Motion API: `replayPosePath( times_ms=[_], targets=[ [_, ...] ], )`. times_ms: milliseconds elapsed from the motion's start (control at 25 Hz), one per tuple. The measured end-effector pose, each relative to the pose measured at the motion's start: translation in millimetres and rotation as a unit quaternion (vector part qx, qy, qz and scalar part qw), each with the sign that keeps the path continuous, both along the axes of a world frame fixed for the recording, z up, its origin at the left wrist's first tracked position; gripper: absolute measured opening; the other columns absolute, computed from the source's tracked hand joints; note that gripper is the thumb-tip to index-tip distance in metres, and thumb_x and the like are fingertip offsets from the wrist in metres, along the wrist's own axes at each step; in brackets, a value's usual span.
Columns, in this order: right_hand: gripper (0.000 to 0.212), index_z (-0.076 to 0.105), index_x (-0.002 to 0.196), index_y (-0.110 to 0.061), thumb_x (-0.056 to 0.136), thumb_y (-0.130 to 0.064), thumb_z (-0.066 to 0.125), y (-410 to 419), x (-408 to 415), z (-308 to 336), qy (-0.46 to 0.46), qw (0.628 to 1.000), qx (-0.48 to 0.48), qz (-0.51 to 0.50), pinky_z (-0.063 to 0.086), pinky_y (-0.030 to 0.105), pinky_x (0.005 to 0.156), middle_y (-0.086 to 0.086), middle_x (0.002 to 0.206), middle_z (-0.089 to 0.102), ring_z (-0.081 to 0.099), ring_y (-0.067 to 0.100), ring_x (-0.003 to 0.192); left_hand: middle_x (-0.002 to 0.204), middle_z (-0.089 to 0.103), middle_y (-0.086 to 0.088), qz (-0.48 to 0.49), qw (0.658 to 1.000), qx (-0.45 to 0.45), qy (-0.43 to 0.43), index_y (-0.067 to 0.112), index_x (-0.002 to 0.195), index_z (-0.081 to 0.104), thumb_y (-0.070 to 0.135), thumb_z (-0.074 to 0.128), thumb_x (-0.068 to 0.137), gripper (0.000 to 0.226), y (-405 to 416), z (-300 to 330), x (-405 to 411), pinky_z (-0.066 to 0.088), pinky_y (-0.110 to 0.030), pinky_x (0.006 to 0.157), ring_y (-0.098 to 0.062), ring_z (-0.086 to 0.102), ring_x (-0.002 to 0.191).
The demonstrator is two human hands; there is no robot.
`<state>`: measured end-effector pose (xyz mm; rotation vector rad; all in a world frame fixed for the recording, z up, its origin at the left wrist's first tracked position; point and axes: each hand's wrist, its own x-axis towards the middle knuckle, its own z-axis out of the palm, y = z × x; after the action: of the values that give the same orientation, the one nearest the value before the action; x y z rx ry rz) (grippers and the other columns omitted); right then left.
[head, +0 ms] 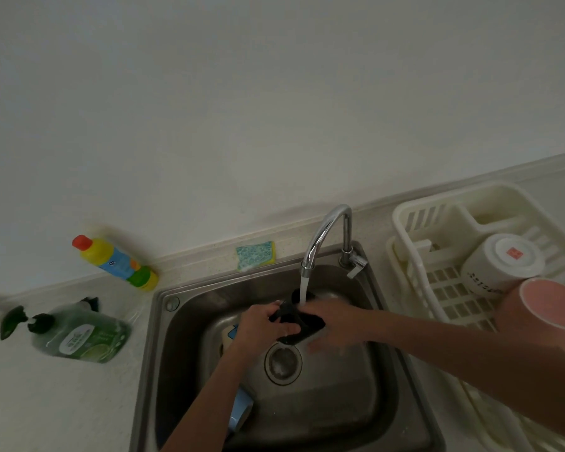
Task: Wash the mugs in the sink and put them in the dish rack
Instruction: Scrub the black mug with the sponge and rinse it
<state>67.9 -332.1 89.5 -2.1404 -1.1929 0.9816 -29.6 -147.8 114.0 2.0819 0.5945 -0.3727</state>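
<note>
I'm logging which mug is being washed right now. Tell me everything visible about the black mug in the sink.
The black mug is dark and glossy, probably glazed ceramic, and wet. It is held tilted above the sink basin, near the drain, its mouth turned up toward the faucet, whose running water falls into it. The left hand grips it at the handle side, and the right hand holds its other side. Motion blur hides finer detail, and most of the handle is covered.

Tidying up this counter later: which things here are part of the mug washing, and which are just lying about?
In use: black mug, both hands, tap, sink, blue mug, dish rack, white mug, pink mug.
Lying about: sponge, green soap bottle, yellow bottle.
</note>
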Motion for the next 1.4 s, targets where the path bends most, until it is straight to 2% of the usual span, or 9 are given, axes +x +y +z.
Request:
replayPosePath(
  times_ms=[120,320,520,640,760,920,1120,1280,1400],
  targets=[
    [0.046,0.062,0.118,-0.023,0.078,-0.037,0.079,-4.6,6.4,3.0,-0.005,0.999,-0.028,0.026,0.050,0.030,0.090,-0.007,0.112,0.064,0.061,0.012,0.101,0.085,0.067,0.019,-0.001,1.000,-0.009,-0.004,0.029,0.098,0.072,0.016,0.086,0.073,0.032,0.9,3.4,0.3,0.051,-0.010,0.072,-0.001,0.065,0.083],
    [0.060,0.055,0.128,-0.027,0.075,-0.042,0.079,0.7,6.1,3.1,-0.021,1.000,-0.005,0.008,0.050,0.027,0.093,-0.005,0.124,0.062,0.059,0.011,0.108,0.099,0.071,0.008,0.000,1.000,0.007,-0.003,0.018,0.111,0.072,0.019,0.084,0.075,0.038,-0.6,2.4,-1.1,0.051,-0.011,0.070,-0.009,0.068,0.088],
    [0.047,0.059,0.124,-0.022,0.082,-0.038,0.075,2.9,1.7,7.2,-0.033,0.996,-0.045,0.064,0.051,0.033,0.094,-0.001,0.119,0.063,0.060,0.015,0.105,0.083,0.074,-0.003,0.008,1.000,-0.002,0.002,0.023,0.089,0.070,0.014,0.084,0.074,0.022,1.4,2.5,-5.8,0.051,-0.016,0.058,-0.006,0.067,0.068],
    [0.044,0.057,0.121,-0.030,0.080,-0.035,0.071,3.9,9.3,3.9,-0.042,0.999,-0.015,0.011,0.051,0.026,0.086,-0.007,0.113,0.063,0.061,0.010,0.099,0.088,0.075,-0.008,0.006,1.000,0.006,-0.004,0.017,0.095,0.072,0.020,0.084,0.074,0.025,2.8,-1.2,-6.9,0.059,-0.034,0.074,-0.016,0.071,0.075],
    [0.041,0.060,0.121,-0.022,0.083,-0.032,0.071,0.3,8.9,1.3,-0.045,0.995,-0.060,0.069,0.050,0.029,0.086,-0.005,0.111,0.061,0.059,0.014,0.099,0.090,0.076,-0.003,0.008,1.000,0.000,-0.009,0.033,0.089,0.070,0.018,0.084,0.074,0.026,2.0,4.0,-9.0,0.057,-0.027,0.076,-0.017,0.072,0.085],
    [0.055,0.053,0.129,-0.031,0.078,-0.034,0.073,7.4,10.3,0.5,-0.033,0.999,-0.023,0.018,0.051,0.026,0.088,-0.009,0.117,0.062,0.060,0.007,0.102,0.090,0.075,-0.004,0.007,1.000,0.016,-0.001,0.018,0.099,0.073,0.023,0.085,0.072,0.030,5.8,-2.1,-10.4,0.059,-0.039,0.083,-0.019,0.072,0.085],
    [0.043,0.059,0.119,-0.025,0.080,-0.039,0.071,7.2,4.8,-4.4,-0.061,0.995,-0.042,0.074,0.050,0.030,0.087,-0.005,0.113,0.062,0.060,0.013,0.101,0.089,0.074,0.010,0.022,1.000,0.017,-0.007,0.035,0.098,0.068,0.022,0.085,0.073,0.033,2.4,6.6,-11.7,0.058,-0.022,0.078,-0.007,0.070,0.084],
    [0.050,0.053,0.126,-0.030,0.079,-0.036,0.068,11.0,13.2,-7.7,-0.042,0.999,-0.004,0.015,0.050,0.026,0.084,-0.008,0.116,0.062,0.060,0.009,0.099,0.090,0.076,0.001,0.032,0.999,0.025,-0.005,0.045,0.082,0.061,0.024,0.085,0.073,0.033,2.4,5.3,-13.9,0.060,-0.037,0.078,-0.016,0.072,0.082],
    [0.047,0.054,0.130,-0.017,0.086,-0.020,0.068,8.3,8.0,-16.1,-0.064,0.991,-0.052,0.104,0.042,0.016,0.081,0.002,0.127,0.056,0.055,0.015,0.110,0.087,0.075,-0.001,0.031,0.999,0.041,-0.003,0.042,0.085,0.065,0.028,0.086,0.071,0.029,1.6,6.2,-16.7,0.060,-0.041,0.076,-0.020,0.072,0.080]
  ],
)
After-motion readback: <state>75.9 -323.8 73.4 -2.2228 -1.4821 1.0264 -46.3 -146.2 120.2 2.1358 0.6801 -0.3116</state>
